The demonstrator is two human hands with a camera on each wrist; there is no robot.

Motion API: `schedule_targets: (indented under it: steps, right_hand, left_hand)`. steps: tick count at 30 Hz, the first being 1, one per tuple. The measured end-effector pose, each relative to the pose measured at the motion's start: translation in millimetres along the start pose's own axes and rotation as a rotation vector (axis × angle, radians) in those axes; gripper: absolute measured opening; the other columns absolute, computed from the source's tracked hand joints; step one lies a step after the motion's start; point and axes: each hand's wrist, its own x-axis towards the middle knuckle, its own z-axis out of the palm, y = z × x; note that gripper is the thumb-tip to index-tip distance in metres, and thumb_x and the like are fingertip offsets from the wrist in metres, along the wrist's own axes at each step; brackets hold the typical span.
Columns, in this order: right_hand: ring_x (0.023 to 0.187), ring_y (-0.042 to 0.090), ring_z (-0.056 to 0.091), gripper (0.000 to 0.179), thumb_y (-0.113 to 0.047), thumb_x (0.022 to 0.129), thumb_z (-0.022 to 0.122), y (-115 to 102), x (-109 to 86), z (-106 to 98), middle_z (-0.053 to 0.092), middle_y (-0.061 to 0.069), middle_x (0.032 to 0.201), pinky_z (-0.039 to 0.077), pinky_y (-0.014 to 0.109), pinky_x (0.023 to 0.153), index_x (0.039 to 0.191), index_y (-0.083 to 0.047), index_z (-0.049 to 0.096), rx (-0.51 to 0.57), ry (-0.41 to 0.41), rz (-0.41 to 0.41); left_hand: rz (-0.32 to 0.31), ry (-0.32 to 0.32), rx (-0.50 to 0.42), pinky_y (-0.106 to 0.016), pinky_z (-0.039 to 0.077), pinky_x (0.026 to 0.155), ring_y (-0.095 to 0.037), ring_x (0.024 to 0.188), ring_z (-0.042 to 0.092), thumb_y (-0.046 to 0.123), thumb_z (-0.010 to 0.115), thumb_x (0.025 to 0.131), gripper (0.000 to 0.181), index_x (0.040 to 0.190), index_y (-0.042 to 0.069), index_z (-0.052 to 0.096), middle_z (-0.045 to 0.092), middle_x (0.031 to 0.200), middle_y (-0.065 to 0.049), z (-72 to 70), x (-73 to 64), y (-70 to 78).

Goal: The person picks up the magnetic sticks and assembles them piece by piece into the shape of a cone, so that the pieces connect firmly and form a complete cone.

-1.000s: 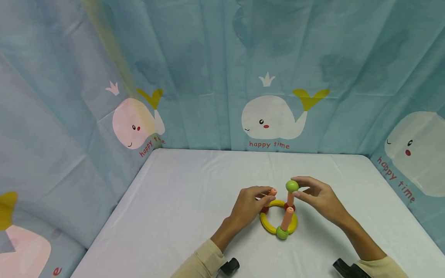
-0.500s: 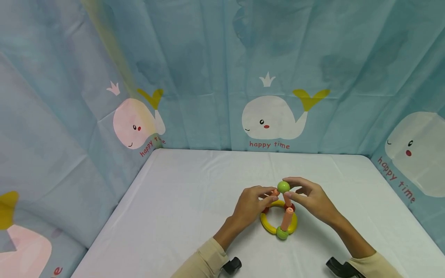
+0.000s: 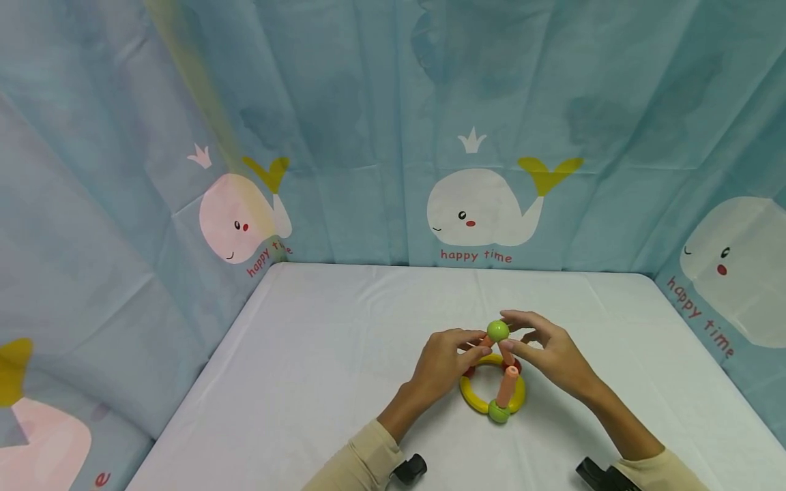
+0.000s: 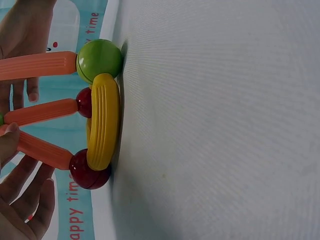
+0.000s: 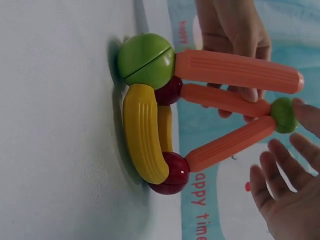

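Observation:
A yellow ring [image 3: 469, 397] of curved pieces, joined by red balls [image 5: 176, 175] and one green ball [image 3: 499, 411], lies on the white table. Three orange rods rise from its balls. The near orange rod [image 3: 506, 387] leans upward, its top end bare. My left hand [image 3: 439, 361] pinches the left orange rod [image 4: 45, 150] near its top. With thumb and index finger, my right hand [image 3: 555, 351] holds the upper green ball [image 3: 498, 331], which sits where the left rod and right orange rod [image 5: 227, 144] meet. The right hand's other fingers spread beside it.
White cloth covers the table [image 3: 319, 341]. Behind and beside it hangs a blue curtain [image 3: 368, 136] with printed whales. Black wrist cameras [image 3: 410, 469] sit at both sleeves.
My right hand has moved left with the upper green ball, tilting the right rod inward until the ball meets the left rod's top. The left hand has shifted slightly right; the ring stayed put.

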Motion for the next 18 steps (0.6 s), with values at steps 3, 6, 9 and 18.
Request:
schedule_targets:
  steps: [3, 6, 9, 18]
  right_hand:
    - [0.116, 0.008, 0.059, 0.041, -0.022, 0.103, 0.072, -5, -8.4, -4, 0.068, -0.001, 0.131, 0.052, 0.019, 0.091, 0.142, -0.023, 0.064, -0.026, 0.049, 0.033]
    - [0.110, 0.008, 0.061, 0.034, -0.023, 0.104, 0.071, -9, -19.6, -8, 0.069, -0.002, 0.123, 0.054, 0.023, 0.086, 0.137, -0.021, 0.068, -0.037, 0.062, 0.063]
    - [0.104, 0.009, 0.064, 0.029, -0.024, 0.104, 0.071, -10, -30.6, -8, 0.072, -0.002, 0.119, 0.056, 0.028, 0.082, 0.133, -0.020, 0.070, -0.032, 0.023, 0.093]
    - [0.101, 0.012, 0.067, 0.032, -0.022, 0.098, 0.078, 2, -49.7, 12, 0.076, 0.003, 0.121, 0.055, 0.028, 0.081, 0.128, -0.013, 0.074, 0.055, -0.136, 0.100]
  left_hand:
    - [-0.011, -0.010, -0.015, -0.023, 0.058, 0.089, -0.008, 0.104, 0.072, 0.035, 0.072, 0.102, 0.039, 0.136, 0.018, 0.074, 0.079, 0.116, 0.005, 0.6, 0.2, -0.1]
    - [-0.019, -0.023, -0.034, -0.019, 0.056, 0.088, -0.007, 0.105, 0.072, 0.035, 0.073, 0.101, 0.040, 0.138, 0.019, 0.073, 0.078, 0.118, 0.005, 0.1, 0.4, -1.2]
    - [-0.018, -0.030, -0.044, -0.018, 0.056, 0.087, -0.007, 0.105, 0.072, 0.034, 0.073, 0.100, 0.041, 0.138, 0.019, 0.072, 0.078, 0.119, 0.005, -0.9, 0.3, -3.0]
    - [-0.011, -0.038, -0.050, -0.015, 0.056, 0.082, -0.006, 0.105, 0.073, 0.033, 0.075, 0.099, 0.037, 0.133, 0.017, 0.076, 0.077, 0.122, 0.006, -1.6, 1.3, -4.7]
